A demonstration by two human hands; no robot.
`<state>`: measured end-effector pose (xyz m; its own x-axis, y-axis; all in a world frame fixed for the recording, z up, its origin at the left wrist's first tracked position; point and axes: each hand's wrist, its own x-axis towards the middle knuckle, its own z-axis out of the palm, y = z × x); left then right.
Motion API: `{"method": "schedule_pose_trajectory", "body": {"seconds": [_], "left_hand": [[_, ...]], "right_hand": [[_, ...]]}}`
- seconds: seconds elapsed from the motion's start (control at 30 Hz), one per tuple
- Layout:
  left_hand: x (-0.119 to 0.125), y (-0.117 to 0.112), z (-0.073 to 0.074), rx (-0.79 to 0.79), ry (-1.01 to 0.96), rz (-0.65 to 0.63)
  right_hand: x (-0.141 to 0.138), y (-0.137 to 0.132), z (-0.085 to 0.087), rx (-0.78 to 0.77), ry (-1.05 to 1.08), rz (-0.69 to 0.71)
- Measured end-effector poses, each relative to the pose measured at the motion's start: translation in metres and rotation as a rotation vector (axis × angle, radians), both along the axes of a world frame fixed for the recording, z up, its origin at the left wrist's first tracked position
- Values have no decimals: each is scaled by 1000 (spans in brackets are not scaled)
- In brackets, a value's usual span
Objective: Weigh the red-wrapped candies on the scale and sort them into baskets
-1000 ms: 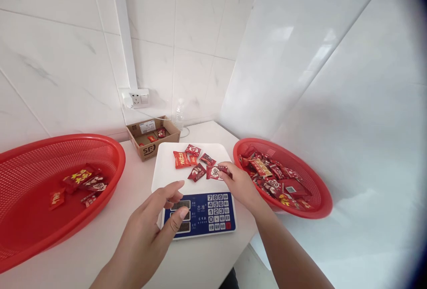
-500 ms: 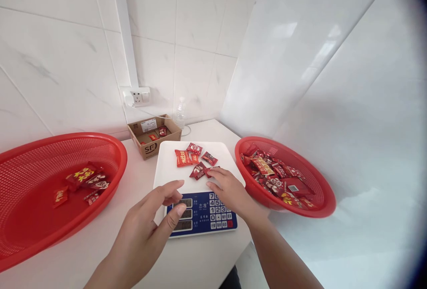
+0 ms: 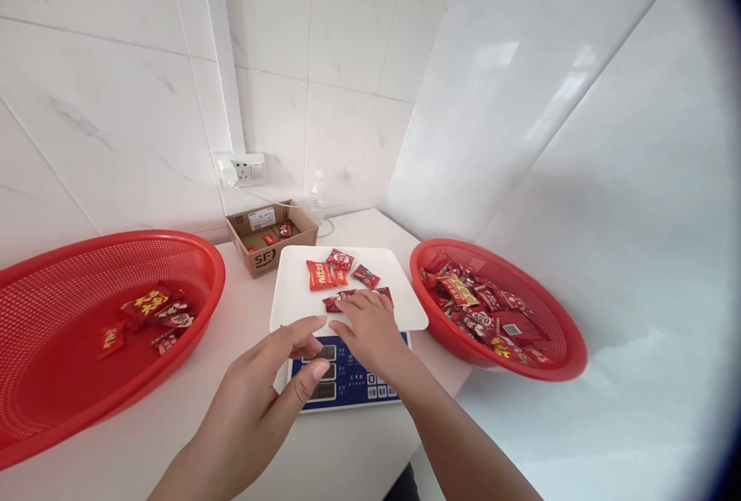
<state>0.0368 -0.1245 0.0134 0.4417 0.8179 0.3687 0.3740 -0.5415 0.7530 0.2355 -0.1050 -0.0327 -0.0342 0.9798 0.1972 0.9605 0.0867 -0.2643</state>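
White tabletop (image 3: 246, 308) below; left hand (image 3: 263, 381) gapes; right hand (image 3: 370, 335) partly covers sweets (image 3: 334, 302), grip unclear.

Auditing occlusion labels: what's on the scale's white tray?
On the white tray, four wrapped sweets lie uncovered; more dark red wrapping shows either side of the right hand, which hides the rest, so how many sweets lie there can't be told.
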Motion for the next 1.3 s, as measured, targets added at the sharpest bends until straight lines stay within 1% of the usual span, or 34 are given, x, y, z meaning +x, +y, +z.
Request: {"method": "schedule_pose_trajectory", "body": {"seconds": [0.1, 0.17, 0.27, 0.33, 0.4, 0.47, 0.57, 0.63, 0.73, 0.87, 0.97, 1.07, 1.13, 1.23, 1.3], "left_hand": [[0, 0, 1, 3, 3, 1], [-1, 0, 1, 12, 3, 1], [-2, 1, 2, 21, -12, 7], [-3, 1, 2, 29, -36, 15], [-4, 2, 1, 45, -55, 18], [-4, 2, 1, 59, -53, 11], [-5, 1, 1, 77, -47, 4], [-6, 1, 2, 83, -43, 6], [-8, 0, 4, 90, -45, 36], [-15, 1, 8, 107, -152, 123], [-20, 3, 10, 121, -241, 143], [-21, 6, 9, 111, -253, 140], [-20, 6, 9, 105, -247, 126], [-16, 4, 9, 81, -253, 99], [-12, 1, 10, 41, -262, 113]], "right_hand": [[0, 1, 2, 8, 45, 35], [8, 0, 5, 24, 85, 35], [28, -4, 7, 33, 130, -32], [41, -7, 6, 1, 158, -91], [48, -10, 3, -51, 188, -122], [48, -11, 0, -91, 205, -124], [41, -8, -2, -96, 220, -75], [37, -8, -1, -72, 247, -54], [39, -13, 6, 4, 306, -65], [56, -29, 13, 157, 321, -98], [73, -39, 10, 203, 278, -167], [86, -44, 2, 169, 238, -233], [88, -42, -1, 128, 220, -234], [83, -30, -2, 21, 199, -196], [77, -16, 0, -55, 180, -166]]}}
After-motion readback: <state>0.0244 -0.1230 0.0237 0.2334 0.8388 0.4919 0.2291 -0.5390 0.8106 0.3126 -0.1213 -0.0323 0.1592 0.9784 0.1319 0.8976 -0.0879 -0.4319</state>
